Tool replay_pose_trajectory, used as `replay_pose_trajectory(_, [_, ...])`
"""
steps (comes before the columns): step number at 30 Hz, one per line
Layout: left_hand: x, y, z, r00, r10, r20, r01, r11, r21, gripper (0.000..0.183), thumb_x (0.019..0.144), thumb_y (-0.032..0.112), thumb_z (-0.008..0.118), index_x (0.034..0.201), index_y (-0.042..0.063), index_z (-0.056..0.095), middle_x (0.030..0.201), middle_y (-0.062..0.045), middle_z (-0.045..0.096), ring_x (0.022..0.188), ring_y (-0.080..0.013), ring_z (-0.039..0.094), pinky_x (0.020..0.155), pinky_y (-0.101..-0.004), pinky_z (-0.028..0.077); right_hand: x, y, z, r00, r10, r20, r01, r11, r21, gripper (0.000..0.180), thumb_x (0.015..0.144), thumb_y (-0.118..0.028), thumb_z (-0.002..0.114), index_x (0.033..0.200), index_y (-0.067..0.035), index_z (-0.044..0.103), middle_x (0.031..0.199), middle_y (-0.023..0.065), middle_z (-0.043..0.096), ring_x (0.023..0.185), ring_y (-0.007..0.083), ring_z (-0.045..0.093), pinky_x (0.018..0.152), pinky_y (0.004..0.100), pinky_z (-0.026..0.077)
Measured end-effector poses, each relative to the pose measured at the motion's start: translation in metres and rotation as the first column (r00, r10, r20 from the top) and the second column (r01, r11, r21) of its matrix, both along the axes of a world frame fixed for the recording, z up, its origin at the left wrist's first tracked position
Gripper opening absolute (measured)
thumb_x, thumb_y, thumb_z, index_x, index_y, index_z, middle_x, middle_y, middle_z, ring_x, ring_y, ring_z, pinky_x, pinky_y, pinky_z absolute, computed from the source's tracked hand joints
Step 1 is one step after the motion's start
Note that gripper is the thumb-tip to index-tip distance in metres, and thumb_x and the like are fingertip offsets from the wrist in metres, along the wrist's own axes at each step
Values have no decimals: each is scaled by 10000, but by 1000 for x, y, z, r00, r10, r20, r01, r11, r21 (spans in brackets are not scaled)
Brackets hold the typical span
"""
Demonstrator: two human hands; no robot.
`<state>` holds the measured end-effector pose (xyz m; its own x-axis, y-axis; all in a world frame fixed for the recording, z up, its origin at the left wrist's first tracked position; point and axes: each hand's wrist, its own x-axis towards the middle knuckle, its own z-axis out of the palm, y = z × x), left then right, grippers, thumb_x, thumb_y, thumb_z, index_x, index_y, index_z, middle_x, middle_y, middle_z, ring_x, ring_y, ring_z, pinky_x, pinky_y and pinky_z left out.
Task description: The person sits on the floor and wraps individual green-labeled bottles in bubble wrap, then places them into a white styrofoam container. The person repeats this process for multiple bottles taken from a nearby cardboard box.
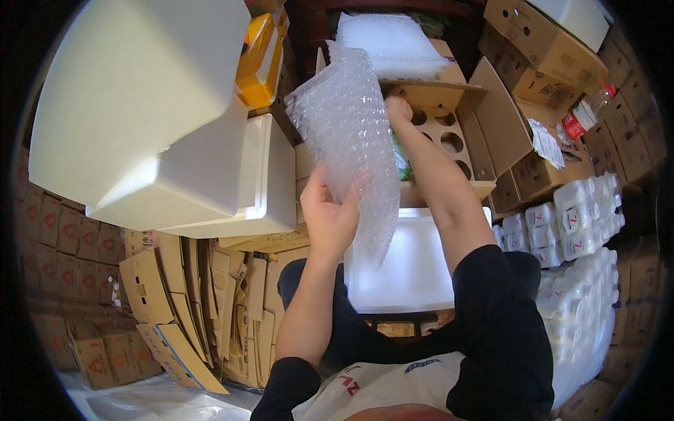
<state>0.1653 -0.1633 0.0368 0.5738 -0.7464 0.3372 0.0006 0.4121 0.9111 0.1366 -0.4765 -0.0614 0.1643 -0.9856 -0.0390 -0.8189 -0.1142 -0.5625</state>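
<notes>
My left hand (pixel 330 213) grips a clear bubble-wrap piece (pixel 354 116) by its lower part, with the thumb on the near face. The wrap stands up across the left side of an open cardboard box (pixel 487 131). Inside that box lies a cardboard insert (pixel 445 142) with several round holes. My right hand (pixel 398 108) reaches into its far left part, fingers curled and partly hidden, so I cannot see whether they hold anything. A green and white plastic-wrapped thing (pixel 403 163) shows between the bubble wrap and my right forearm.
A white foam box (pixel 400 263) stands between my knees. Large foam boxes (pixel 158 116) rise at left, above flattened cartons (pixel 205 300). More bubble wrap (pixel 389 44) lies behind the open box. Wrapped white bottles (pixel 574 289), a plastic bottle (pixel 576 121) and papers (pixel 546 143) are at right.
</notes>
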Motion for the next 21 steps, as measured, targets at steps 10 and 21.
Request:
replay_pose_trajectory(10, [-6, -14, -9, 907, 205, 368, -131, 968, -216, 246, 817, -44, 675, 1056, -29, 618, 949, -118, 569, 838, -238, 592, 760, -302, 490, -177, 142, 71, -116, -146, 982, 305, 936, 176, 579, 824, -248, 770, 1254, -63, 428, 1268, 156, 494, 1135, 269, 539, 855, 415, 477])
replay_pose_trajectory(21, [-120, -12, -30, 874, -444, -195, 478, 857, 193, 232, 916, 125, 695, 1093, -25, 703, 975, -13, 689, 877, -85, 599, 771, -272, 502, -254, 335, 58, -250, 275, 928, 295, 935, -198, 668, 809, -313, 638, 1349, -8, 389, 1274, 194, 541, 1186, 309, 552, 1053, 430, 421])
